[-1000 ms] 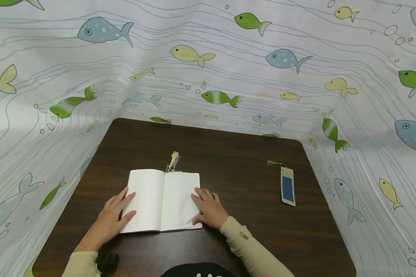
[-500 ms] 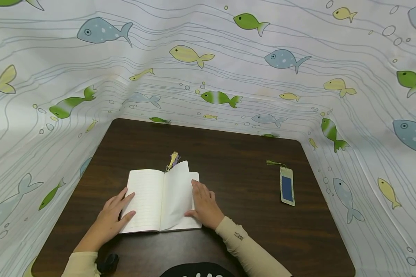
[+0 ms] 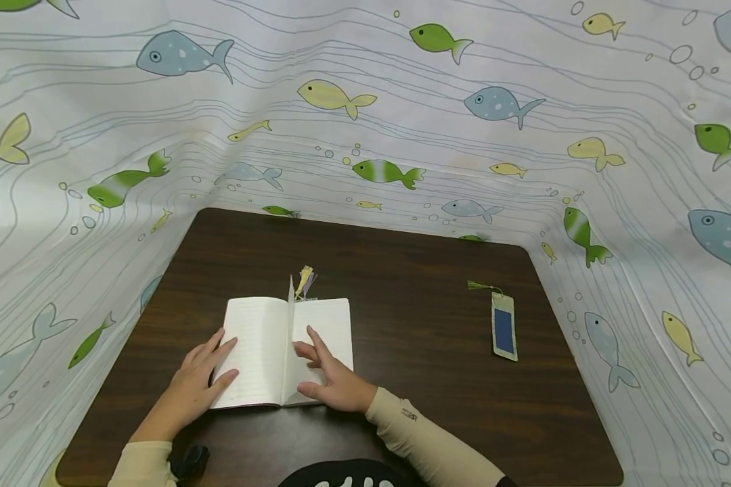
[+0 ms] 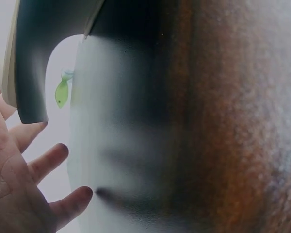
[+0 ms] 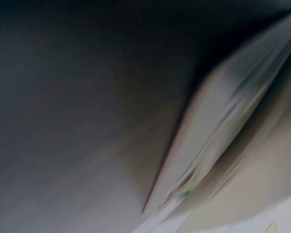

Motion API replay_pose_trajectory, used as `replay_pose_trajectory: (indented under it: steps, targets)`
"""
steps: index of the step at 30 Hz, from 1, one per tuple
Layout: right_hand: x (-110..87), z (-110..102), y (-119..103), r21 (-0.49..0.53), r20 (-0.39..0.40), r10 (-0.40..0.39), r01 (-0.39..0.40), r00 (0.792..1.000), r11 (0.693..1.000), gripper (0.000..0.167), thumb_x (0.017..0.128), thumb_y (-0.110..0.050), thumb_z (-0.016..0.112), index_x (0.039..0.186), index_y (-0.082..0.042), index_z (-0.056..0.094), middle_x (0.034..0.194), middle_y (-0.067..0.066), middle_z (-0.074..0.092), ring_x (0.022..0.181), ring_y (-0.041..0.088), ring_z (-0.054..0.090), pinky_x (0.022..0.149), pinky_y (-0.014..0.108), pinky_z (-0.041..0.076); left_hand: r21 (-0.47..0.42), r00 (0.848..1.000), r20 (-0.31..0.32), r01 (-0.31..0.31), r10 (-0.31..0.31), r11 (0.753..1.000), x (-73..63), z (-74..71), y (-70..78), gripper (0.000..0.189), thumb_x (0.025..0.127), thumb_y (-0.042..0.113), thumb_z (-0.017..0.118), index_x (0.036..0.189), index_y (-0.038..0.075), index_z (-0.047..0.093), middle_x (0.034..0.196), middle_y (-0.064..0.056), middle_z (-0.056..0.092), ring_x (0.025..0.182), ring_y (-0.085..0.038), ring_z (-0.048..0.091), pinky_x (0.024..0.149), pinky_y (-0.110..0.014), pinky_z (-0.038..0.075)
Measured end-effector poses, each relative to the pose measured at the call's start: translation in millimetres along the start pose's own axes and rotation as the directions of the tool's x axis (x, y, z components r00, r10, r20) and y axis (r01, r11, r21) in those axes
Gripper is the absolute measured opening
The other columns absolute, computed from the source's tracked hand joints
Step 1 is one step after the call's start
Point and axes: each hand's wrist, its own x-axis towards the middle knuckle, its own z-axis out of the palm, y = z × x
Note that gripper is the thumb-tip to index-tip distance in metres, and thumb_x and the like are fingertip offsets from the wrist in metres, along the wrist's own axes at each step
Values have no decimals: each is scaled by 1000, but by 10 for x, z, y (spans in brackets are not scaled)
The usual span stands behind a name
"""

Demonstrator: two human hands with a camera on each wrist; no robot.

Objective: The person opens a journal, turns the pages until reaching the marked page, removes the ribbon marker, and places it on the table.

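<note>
An open notebook (image 3: pixel 251 352) with lined pages lies near the table's front. My left hand (image 3: pixel 190 385) rests spread on the left page's outer edge. Fingers of that hand (image 4: pixel 19 184) also show in the left wrist view, beside a dark notebook cover (image 4: pixel 31 73). One leaf (image 3: pixel 291 289) stands nearly upright at the spine, seen edge-on. Over the right page my right hand (image 3: pixel 338 384) has its index finger extended and other fingers loosely bent beside that leaf; whether they touch it is unclear. Blurred page edges (image 5: pixel 218 111) fill part of the right wrist view. Yellow and purple tassels (image 3: pixel 305 281) stick out at the notebook's top.
A bookmark (image 3: pixel 504 328) with a blue panel and green tassel lies at the right of the brown table (image 3: pixel 414 297). A fish-patterned curtain (image 3: pixel 402 128) surrounds the table's back and sides. Near my left wrist is a small black object (image 3: pixel 193 462).
My right hand has moved left from the right page's outer edge toward the spine. One leaf has lifted off the right page and swung up to near vertical. The left hand has stayed put.
</note>
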Motion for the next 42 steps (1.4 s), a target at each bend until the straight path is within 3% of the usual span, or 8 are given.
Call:
replay_pose_trajectory:
  steps: [3,8,15,19,25,32,37,42]
  targets:
    - [41,74,-33,-116,70,-30,38,997,993,90,101,-21,65,163,-9,2,166,6,26,151,17,29,119,35,30,1,1000,-13,-16,16,1000,5,8,-2,60,104,36,58,154,7,42,164,-24,24,138,-57,26,92,-84,26]
    - [84,151,-60,-328,169,-35,89,985,941,76,102,-31,63,161,-8,21,168,6,21,153,15,22,120,29,24,-33,996,-69,-66,64,997,-5,27,-12,47,110,25,45,149,0,46,161,-27,28,136,-57,29,92,-82,27]
    - [109,204,-62,-441,241,-15,123,970,889,63,103,-34,61,156,-11,38,167,3,26,154,13,18,122,29,21,-254,994,-84,-88,69,963,-18,19,-1,60,114,31,17,149,-14,37,162,-32,19,138,-62,17,95,-83,18]
    - [106,204,-73,-476,266,-6,137,964,869,57,104,-36,59,153,-13,44,167,1,26,154,13,17,122,32,20,-240,999,-39,-25,16,971,12,18,2,61,112,34,37,154,-10,31,164,-31,16,140,-62,16,98,-82,19]
    - [116,193,-57,-505,274,7,138,962,852,53,105,-34,57,152,-13,46,166,-3,28,153,11,20,122,31,21,-146,995,43,92,-86,985,40,27,3,88,101,40,62,161,-3,13,164,-30,14,142,-59,18,101,-80,23]
    - [107,147,-15,-551,228,38,97,973,829,54,104,-31,60,152,-10,47,164,3,33,152,17,27,121,30,23,-112,998,21,55,-53,992,32,32,7,87,100,39,65,162,1,16,164,-29,17,140,-60,21,100,-80,24]
    - [36,60,67,-632,184,98,41,978,774,57,103,-29,62,152,-6,45,162,12,36,150,24,31,120,35,27,-92,999,26,36,-33,995,24,27,-2,74,101,39,63,158,4,32,166,-24,16,140,-58,21,96,-83,26]
    - [-60,-70,133,-673,132,179,-44,975,738,63,100,-30,66,153,-6,43,164,12,33,151,25,29,120,41,29,-88,999,34,41,-38,995,8,15,-6,72,101,40,62,158,5,34,166,-23,16,141,-57,20,95,-83,26]
